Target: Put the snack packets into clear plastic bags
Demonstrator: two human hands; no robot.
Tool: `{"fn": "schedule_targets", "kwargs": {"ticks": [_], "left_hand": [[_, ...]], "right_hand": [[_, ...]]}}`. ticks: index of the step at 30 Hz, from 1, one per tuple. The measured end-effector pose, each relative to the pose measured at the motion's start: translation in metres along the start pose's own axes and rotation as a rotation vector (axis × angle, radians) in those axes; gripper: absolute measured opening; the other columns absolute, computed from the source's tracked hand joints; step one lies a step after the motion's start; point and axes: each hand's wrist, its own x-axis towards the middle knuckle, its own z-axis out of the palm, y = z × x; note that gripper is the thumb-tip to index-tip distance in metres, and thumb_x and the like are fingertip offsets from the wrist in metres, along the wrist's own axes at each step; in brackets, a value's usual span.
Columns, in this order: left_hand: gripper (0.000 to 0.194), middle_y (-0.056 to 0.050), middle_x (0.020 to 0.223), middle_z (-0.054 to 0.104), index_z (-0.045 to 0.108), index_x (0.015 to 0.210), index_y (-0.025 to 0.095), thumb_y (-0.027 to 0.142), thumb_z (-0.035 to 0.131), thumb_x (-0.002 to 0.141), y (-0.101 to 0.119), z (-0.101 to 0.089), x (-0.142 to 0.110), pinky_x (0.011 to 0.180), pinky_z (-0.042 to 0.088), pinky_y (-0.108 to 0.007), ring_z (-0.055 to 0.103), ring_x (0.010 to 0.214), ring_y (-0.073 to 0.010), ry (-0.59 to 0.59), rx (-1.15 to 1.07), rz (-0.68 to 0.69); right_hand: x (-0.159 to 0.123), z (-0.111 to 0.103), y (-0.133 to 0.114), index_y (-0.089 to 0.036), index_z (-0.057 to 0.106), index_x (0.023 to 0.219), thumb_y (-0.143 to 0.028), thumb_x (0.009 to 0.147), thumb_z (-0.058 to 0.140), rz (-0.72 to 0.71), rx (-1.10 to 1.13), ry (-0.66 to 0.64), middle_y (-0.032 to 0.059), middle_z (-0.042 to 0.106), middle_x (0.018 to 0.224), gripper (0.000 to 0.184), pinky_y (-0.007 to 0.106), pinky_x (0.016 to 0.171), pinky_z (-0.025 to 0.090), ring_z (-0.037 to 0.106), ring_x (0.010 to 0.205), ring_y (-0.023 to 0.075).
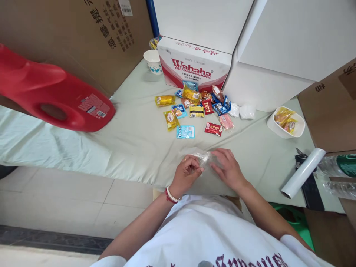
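Near the front edge of the cloth-covered table, my left hand [188, 170] pinches a crumpled piece of clear plastic, perhaps a bag [202, 155]. My right hand [228, 167] is just to its right, fingers apart and slightly bent; its fingertips are by the plastic, and whether they touch it I cannot tell. Beyond my hands lie several small wrapped snacks: a light blue packet [185, 132], a red packet [213, 129], a pink packet [226, 121] and a yellow packet [171, 120] are closest. More packets are heaped behind them.
A Wahaha carton [194, 65] stands behind the snacks, a paper cup [152, 62] beside it. At left is a large red jug [55, 92]. To the right are a white tub [286, 129] holding yellow packets, a plastic film roll [303, 173], black-handled scissors [302, 157] and clear bottles [333, 165].
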Motion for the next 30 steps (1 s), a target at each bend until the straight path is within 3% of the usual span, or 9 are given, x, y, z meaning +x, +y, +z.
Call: {"fn": "schedule_targets", "kwargs": {"ticks": [4,8,10,12,16,20,23,26,30], "left_hand": [[0.044,0.001,0.074,0.046,0.045,0.065,0.021,0.051,0.069,0.085,-0.004,-0.011,-0.001,0.069,0.040,-0.028,0.044,0.072,-0.0144,0.123,-0.129,-0.084],[0.030,0.004,0.074,0.045,0.047,0.073,0.022,0.039,0.070,0.081,-0.020,-0.031,-0.011,0.069,0.040,-0.026,0.043,0.070,-0.0128,0.439,-0.040,-0.201],[0.024,0.004,0.078,0.048,0.052,0.083,0.022,0.031,0.072,0.074,-0.026,-0.042,-0.018,0.070,0.041,-0.025,0.046,0.071,-0.0127,0.508,0.076,-0.236],[0.026,0.002,0.082,0.050,0.057,0.092,0.022,0.029,0.071,0.072,-0.028,-0.052,-0.024,0.069,0.043,-0.026,0.049,0.072,-0.0134,0.467,0.172,-0.270],[0.028,-0.006,0.097,0.060,0.063,0.104,0.021,0.041,0.062,0.086,-0.017,-0.059,-0.015,0.078,0.047,-0.033,0.058,0.084,-0.0193,0.329,0.407,-0.240],[0.033,-0.010,0.105,0.067,0.065,0.106,0.022,0.049,0.064,0.087,-0.007,-0.033,0.013,0.091,0.044,-0.040,0.061,0.100,-0.0266,0.112,0.580,-0.087],[0.027,-0.004,0.078,0.064,0.063,0.081,0.022,0.048,0.064,0.088,-0.011,-0.004,0.028,0.078,0.041,-0.034,0.059,0.079,-0.0222,-0.033,0.597,-0.075],[0.042,0.002,0.056,0.044,0.048,0.061,0.022,0.047,0.050,0.095,-0.020,0.009,0.034,0.064,0.031,-0.030,0.043,0.057,-0.0156,0.032,0.512,-0.130],[0.041,0.004,0.056,0.041,0.050,0.066,0.022,0.049,0.045,0.096,-0.027,-0.004,0.034,0.060,0.030,-0.027,0.040,0.058,-0.0140,0.126,0.375,-0.165]], "right_hand": [[0.034,0.022,0.016,-0.024,0.066,0.093,-0.050,0.094,0.060,0.283,0.420,0.062,0.0012,0.065,0.078,0.027,0.031,0.066,0.055,0.061,0.069,0.0177],[0.037,0.024,0.031,-0.023,0.058,0.084,-0.056,0.079,0.071,0.590,0.731,0.198,-0.0030,0.056,0.068,0.036,0.022,0.044,0.041,0.050,0.056,0.0128],[0.030,0.023,0.035,-0.023,0.054,0.083,-0.056,0.077,0.072,0.677,0.769,0.211,-0.0039,0.054,0.067,0.038,0.021,0.039,0.035,0.048,0.052,0.0110],[0.022,0.023,0.038,-0.023,0.052,0.084,-0.056,0.078,0.070,0.701,0.770,0.194,-0.0049,0.054,0.068,0.038,0.021,0.037,0.031,0.045,0.047,0.0093],[0.011,0.025,0.041,-0.024,0.053,0.087,-0.056,0.083,0.069,0.644,0.736,0.152,-0.0054,0.056,0.070,0.036,0.022,0.039,0.029,0.041,0.044,0.0083],[0.011,0.027,0.039,-0.024,0.055,0.088,-0.057,0.085,0.069,0.611,0.705,0.137,-0.0048,0.057,0.070,0.036,0.025,0.041,0.032,0.042,0.046,0.0097],[0.012,0.023,0.037,-0.024,0.055,0.089,-0.059,0.084,0.068,0.594,0.685,0.136,-0.0047,0.057,0.069,0.037,0.026,0.042,0.032,0.042,0.046,0.0106],[0.011,0.016,0.039,-0.024,0.057,0.088,-0.060,0.083,0.067,0.605,0.625,0.159,-0.0048,0.056,0.066,0.037,0.026,0.043,0.033,0.042,0.046,0.0115],[0.006,0.008,0.053,-0.023,0.058,0.086,-0.056,0.083,0.067,0.622,0.591,0.200,-0.0052,0.055,0.063,0.034,0.025,0.043,0.031,0.040,0.045,0.0110]]}}
